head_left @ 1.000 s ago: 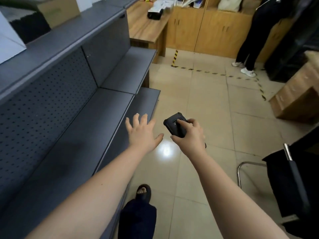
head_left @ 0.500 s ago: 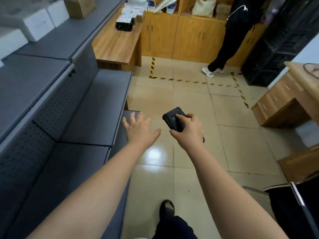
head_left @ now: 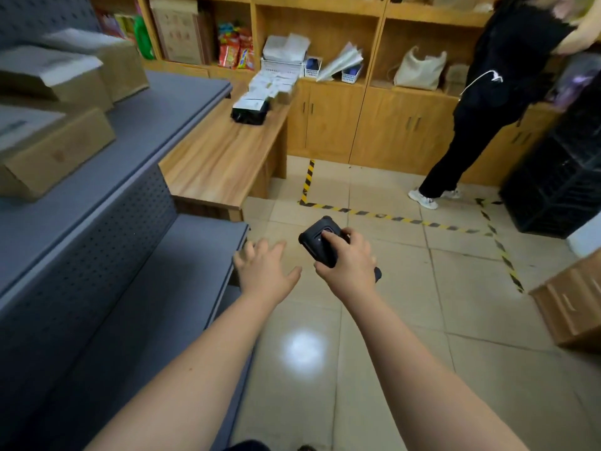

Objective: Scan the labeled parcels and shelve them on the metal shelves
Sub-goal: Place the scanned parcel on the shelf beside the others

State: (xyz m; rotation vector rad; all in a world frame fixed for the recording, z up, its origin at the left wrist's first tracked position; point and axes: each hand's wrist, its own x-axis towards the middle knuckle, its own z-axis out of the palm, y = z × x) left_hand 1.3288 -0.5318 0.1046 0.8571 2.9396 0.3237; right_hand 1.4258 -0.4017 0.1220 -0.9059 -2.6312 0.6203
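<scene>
My right hand (head_left: 348,265) grips a black handheld scanner (head_left: 317,240), thumb on its top, held over the tiled floor. My left hand (head_left: 265,271) is beside it, fingers spread and holding nothing, just past the end of the lower grey metal shelf (head_left: 182,255). Cardboard parcels with white labels (head_left: 58,151) lie on the upper shelf (head_left: 136,135) at the left. More parcels, a black one with a white label (head_left: 250,109) among them, lie on the wooden table (head_left: 221,157) ahead.
A person in black (head_left: 487,102) stands at the wooden cabinets (head_left: 374,122) at the back right. Yellow-black tape (head_left: 390,218) marks the floor. Black crates (head_left: 559,177) stand at the right. A wooden drawer unit (head_left: 569,307) sits at the right edge.
The view has lifted and turned forward, bringing the table, cabinets and upper-shelf parcels into sight. Both hands keep their pose, the right still holding the scanner.
</scene>
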